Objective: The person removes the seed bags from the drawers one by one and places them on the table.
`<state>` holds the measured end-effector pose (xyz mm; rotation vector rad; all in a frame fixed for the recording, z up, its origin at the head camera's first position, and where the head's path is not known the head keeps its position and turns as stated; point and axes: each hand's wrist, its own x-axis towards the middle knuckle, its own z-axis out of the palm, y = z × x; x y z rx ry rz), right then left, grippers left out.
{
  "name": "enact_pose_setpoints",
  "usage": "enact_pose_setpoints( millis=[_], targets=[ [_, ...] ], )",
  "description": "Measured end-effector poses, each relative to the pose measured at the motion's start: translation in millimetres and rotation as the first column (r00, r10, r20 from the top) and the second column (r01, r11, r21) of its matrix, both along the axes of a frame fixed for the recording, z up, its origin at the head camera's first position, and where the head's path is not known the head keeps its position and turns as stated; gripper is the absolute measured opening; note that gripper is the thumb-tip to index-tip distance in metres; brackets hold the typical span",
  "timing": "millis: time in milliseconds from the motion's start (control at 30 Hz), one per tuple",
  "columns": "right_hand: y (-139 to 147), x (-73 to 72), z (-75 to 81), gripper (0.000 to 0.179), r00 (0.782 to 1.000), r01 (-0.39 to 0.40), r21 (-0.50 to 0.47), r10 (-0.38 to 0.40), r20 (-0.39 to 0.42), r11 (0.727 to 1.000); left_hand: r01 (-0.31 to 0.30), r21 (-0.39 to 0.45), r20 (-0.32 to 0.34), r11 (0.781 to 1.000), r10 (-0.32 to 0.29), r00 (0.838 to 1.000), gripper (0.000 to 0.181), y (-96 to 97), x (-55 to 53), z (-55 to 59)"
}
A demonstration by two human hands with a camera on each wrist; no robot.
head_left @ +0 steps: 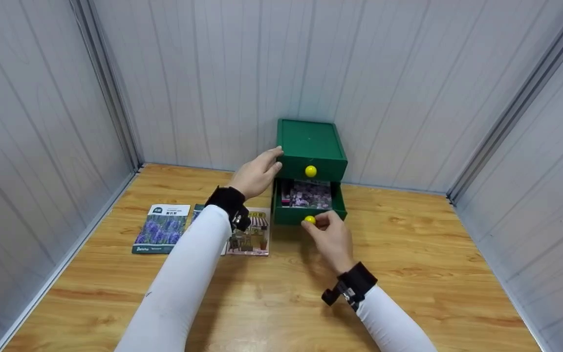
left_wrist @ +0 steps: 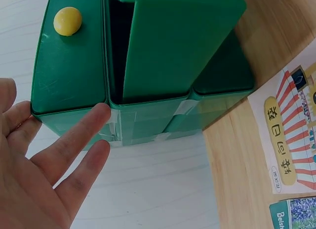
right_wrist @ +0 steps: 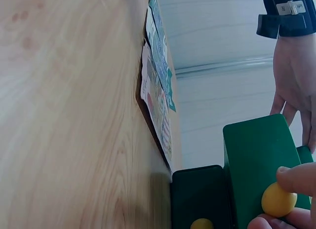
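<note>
A green drawer chest (head_left: pixel 309 139) with yellow ball knobs stands against the back wall. Its middle drawer (head_left: pixel 289 215) is pulled out, and a packet with a purple flower picture (head_left: pixel 311 195) lies inside. My right hand (head_left: pixel 334 243) pinches that drawer's yellow knob (right_wrist: pixel 279 200) between thumb and fingers. At the upper left side of the chest is my left hand (head_left: pixel 254 176), its fingers extended and fingertips against the side near the top drawer (left_wrist: pixel 71 71). Below the pulled-out drawer, the bottom drawer (right_wrist: pixel 202 192) sits pushed in.
Left of the chest, a lavender seed packet (head_left: pixel 160 229) lies on the wooden table (head_left: pixel 423 274). A packet with a striped-awning shop picture (head_left: pixel 254 237) lies nearer the chest, with another packet partly hidden beneath my left forearm. Pale panels enclose the table's back and sides.
</note>
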<state>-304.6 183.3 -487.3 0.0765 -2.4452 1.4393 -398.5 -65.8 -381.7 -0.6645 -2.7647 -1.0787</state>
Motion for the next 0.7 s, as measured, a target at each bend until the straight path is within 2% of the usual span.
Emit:
enact_pose_setpoints(
  millis=[300,700],
  targets=[
    [2,11.0,0.3,0.03,1.0,-0.009,0.062,0.009,-0.012,0.998,-0.006,0.005,-0.011,1.0,0.006,1.0,0.054,-0.7,2.3,-0.1],
    [2,23.2,-0.8,0.029,1.0,-0.002,0.092,0.004,-0.025,0.996,-0.007,-0.003,-0.024,1.0,0.006,1.0,0.053,-0.1,0.8,-1.3]
  ],
)
